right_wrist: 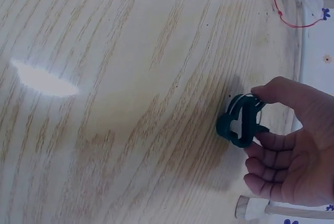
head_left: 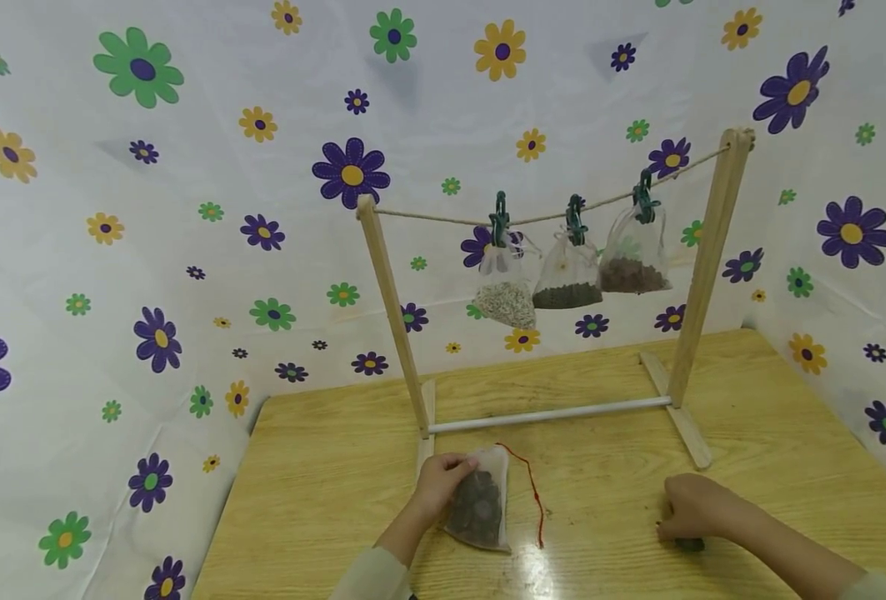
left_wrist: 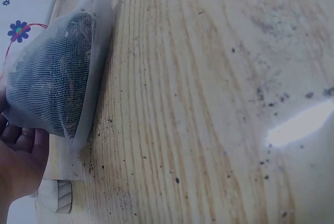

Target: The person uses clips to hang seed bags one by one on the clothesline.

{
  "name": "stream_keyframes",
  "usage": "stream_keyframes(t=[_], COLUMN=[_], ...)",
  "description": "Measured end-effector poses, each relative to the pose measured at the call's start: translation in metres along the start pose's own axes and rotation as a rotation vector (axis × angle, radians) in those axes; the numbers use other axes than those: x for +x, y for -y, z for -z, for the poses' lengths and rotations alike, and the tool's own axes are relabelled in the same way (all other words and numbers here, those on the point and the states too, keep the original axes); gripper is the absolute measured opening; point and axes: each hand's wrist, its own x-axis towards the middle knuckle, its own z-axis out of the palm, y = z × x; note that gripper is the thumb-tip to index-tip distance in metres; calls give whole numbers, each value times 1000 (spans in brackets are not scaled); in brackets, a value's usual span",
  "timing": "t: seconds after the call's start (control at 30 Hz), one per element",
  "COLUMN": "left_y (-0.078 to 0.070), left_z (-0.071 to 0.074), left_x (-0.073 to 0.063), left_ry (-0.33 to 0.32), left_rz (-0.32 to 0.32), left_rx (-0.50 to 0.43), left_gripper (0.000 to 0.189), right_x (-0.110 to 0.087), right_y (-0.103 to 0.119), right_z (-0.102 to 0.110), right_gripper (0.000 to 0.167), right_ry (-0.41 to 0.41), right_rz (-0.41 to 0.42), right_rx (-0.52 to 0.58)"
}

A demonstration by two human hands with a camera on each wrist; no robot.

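My left hand (head_left: 437, 485) pinches the upper edge of a sheer mesh bag (head_left: 480, 508) filled with dark material. In the left wrist view the bag (left_wrist: 55, 72) bulges, with fingers curled at its edge. A thin red drawstring (head_left: 536, 492) trails from it over the table. To the right, just above the tabletop, my right hand (head_left: 699, 507) holds a small dark green clip (right_wrist: 244, 122) between thumb and fingers. Most of that clip is hidden behind the hand in the head view.
Behind the hands stands a wooden frame (head_left: 693, 275) with a rope (head_left: 427, 217) strung across. Three mesh bags hang from it by green clips: one with pale grains (head_left: 506, 302), one dark (head_left: 567, 295), one brown (head_left: 633, 275). Dark crumbs dot the wooden table (head_left: 322, 500).
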Motion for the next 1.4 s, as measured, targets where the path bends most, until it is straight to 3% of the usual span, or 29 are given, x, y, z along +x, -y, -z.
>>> stream_keyframes(t=[0.1,0.27,0.47,0.8,1.03,1.2,1.27,1.4], left_y=[-6,-28,-45,-52,-66,-83,-89,-92], left_z=[0,2,2,6,7,5,6,8], left_x=[-4,-19,-30,-31,-36,-38,-37,-27], left_ry=[-7,-15,-45,-112,-235,-309,-329,-365], left_rz=[-24,-67,-91,-69,-151,-265,-301,-304], left_rx=[-12,-37,-37,-242,-88,28,42,-3], left_gripper=[30,26,24,25,20,15,14,15], right_x=[3,7,9,14,25,29,30,32], right_y=[1,6,17,45,69,89,97,114], right_z=[1,5,10,25,48,71,79,94], right_gripper=[24,23,27,27,27,25,26,26], right_ry=[-32,-81,-74,-249,-276,-250,-253,-286], right_rz=[55,184,278,395,458,432,432,476], right_rx=[-46,-98,-87,-169,-174,-138,-138,-167])
